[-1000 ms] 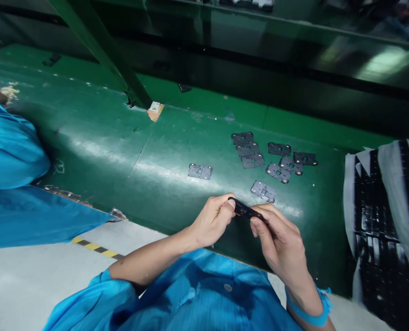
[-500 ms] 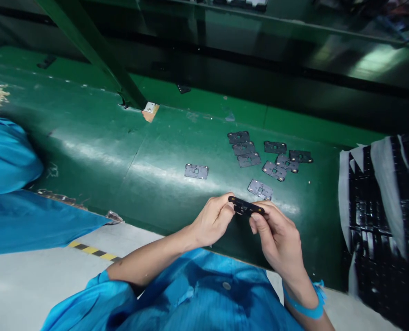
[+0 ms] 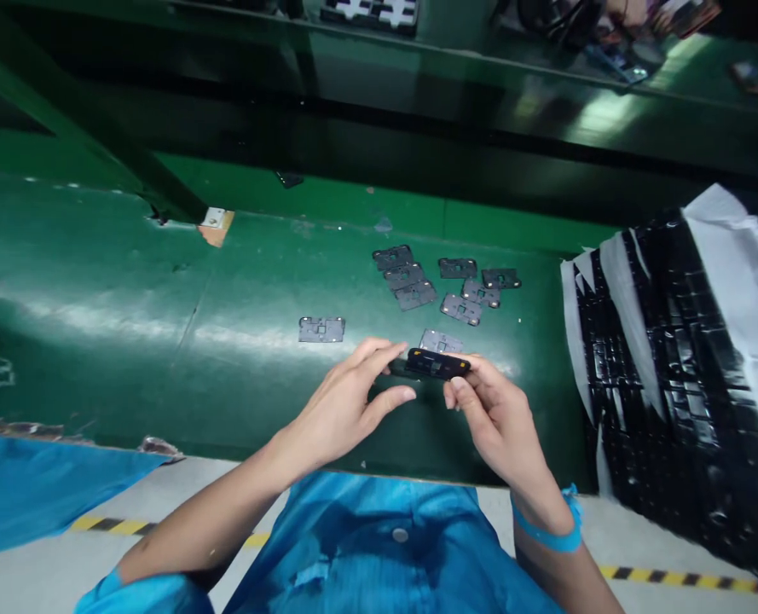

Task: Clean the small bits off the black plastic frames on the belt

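Since half a second ago, the person's left hand point(image 3: 344, 402) has let go its pinch on a small black rectangular plate with gold-coloured spots point(image 3: 439, 364), and the view has swung so that everything on the green-topped workbench point(image 3: 251, 409) sits farther left. From my remote seat I see the left thumb and fingers spread, fingertips just beside the plate's end; whether one grazes it I cannot tell. The right hand point(image 3: 503, 422) has the other end firmly nipped between thumb below and fingers behind, its wrist ringed by a frayed blue cloth band point(image 3: 548, 535). I find the held plate above the bench, left of a glossy black ribbed stack with white strips point(image 3: 666, 384).

Also left of that stack lie nine flat dark-grey rectangular plates with small cut-outs point(image 3: 415, 296): three in a slanted row, four grouped nearer the stack, one partly hidden behind the held plate, one alone farthest from the stack. Any lettering on them is too small for me to read. Beyond the stack and to its left, a black tray showing white shapes point(image 3: 369, 27) rests on a dark green shelf point(image 3: 455, 64).
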Demonstrator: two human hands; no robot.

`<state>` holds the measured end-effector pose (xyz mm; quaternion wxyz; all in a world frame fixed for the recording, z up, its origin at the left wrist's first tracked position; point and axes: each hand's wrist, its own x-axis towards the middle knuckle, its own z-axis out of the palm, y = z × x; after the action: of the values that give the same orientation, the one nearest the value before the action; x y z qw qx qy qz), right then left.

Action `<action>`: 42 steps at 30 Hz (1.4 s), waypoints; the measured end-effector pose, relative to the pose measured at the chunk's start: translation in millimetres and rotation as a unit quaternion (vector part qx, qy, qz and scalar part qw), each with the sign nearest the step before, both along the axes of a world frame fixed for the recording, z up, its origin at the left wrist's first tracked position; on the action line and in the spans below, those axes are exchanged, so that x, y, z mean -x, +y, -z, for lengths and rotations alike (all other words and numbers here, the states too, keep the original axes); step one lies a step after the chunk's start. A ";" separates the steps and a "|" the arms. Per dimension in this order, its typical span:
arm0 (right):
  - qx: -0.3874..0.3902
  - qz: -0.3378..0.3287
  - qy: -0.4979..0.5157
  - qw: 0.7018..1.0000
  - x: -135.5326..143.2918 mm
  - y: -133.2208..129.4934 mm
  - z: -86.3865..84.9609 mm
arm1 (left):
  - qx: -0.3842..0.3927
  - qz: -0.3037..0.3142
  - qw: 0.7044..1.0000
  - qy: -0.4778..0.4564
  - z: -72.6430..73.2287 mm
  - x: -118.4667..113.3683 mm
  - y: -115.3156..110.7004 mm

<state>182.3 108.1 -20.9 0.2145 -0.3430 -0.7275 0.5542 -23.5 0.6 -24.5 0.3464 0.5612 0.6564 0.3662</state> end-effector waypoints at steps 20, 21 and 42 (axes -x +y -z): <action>-0.004 0.091 0.070 0.993 8.3 -21.1 -7.2 | -0.015 -0.125 0.939 -0.320 -2.3 -42.1 -8.1; -0.003 0.105 0.074 0.992 10.8 -23.7 -6.8 | -0.019 -0.121 0.941 -0.315 -1.7 -43.1 -9.9; 0.011 0.134 0.103 0.986 15.2 -32.7 -5.9 | -0.022 -0.090 0.948 -0.306 1.6 -48.9 -18.7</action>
<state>167.1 75.3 -15.1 0.3570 -0.3811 -0.6427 0.5606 25.4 -18.0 -26.1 0.4836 0.3686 0.5586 0.5641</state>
